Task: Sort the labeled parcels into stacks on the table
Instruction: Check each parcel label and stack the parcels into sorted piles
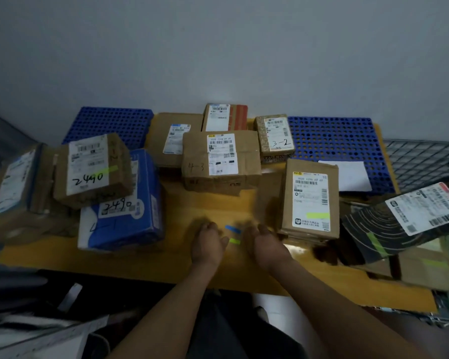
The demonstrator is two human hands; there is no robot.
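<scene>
Looking down on a yellow counter crowded with labelled parcels. Holding the left hand and the right hand side by side, backs up, low over the counter's near middle in the lower centre of the frame. Flanking a short blue tape strip and a green tape strip just below it on the counter top. Blurring at the fingers, so not letting on how far open either hand is, or whether anything is being held.

Showing, at the left of the frame, a cardboard box marked 2490 sitting tilted on a blue-and-white parcel, also marked 2490. Showing just beside these, at the far left edge, a larger brown box with a white label.

Showing, at mid-frame above the hands, a cardboard box marked 4-3. Behind it, touching or nearly so, standing a flat brown box and a box with an orange-red side against the wall. Sitting just right of those, a small patterned box marked 3-2.

Lying right of the right hand, close to it, a flat cardboard parcel with a long white label, resting on similar flat pieces. Overhanging the counter's right end, a dark parcel with pale curved lines.

Lying at the counter's back, two blue perforated panels, upper left and upper right, the right one carrying a white sheet.
</scene>
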